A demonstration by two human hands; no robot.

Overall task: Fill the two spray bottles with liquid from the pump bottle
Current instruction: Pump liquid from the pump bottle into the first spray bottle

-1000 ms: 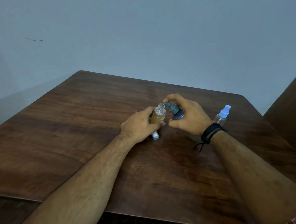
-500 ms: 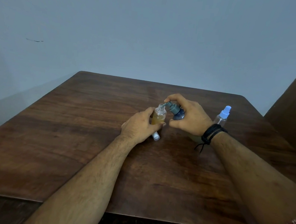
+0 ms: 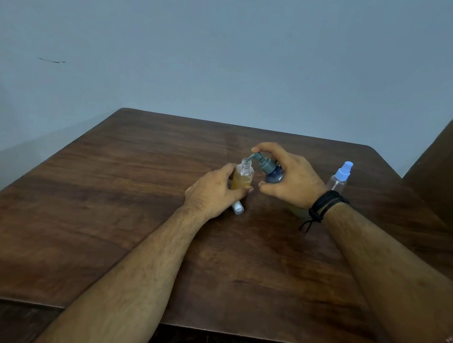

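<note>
An uncapped small clear spray bottle [image 3: 242,177], mostly full of amber liquid, stands on the table, and my left hand [image 3: 213,191] grips it. A white cap or sprayer piece [image 3: 237,207] sticks out below that hand. My right hand [image 3: 290,179] holds the blue pump bottle [image 3: 273,173], with its forefinger on top of the grey pump head [image 3: 262,160]. The nozzle points into the small bottle's open neck. A second spray bottle [image 3: 339,178], clear with a light blue sprayer, stands to the right behind my right wrist.
The dark wooden table [image 3: 111,217] has bare surface to the left and front. A pale wall rises behind it. A brown wooden panel [image 3: 448,163] stands at the right edge. Black bands circle my right wrist.
The pump head has risen slightly under my right forefinger. Both hands and the bottles stay in the same place.
</note>
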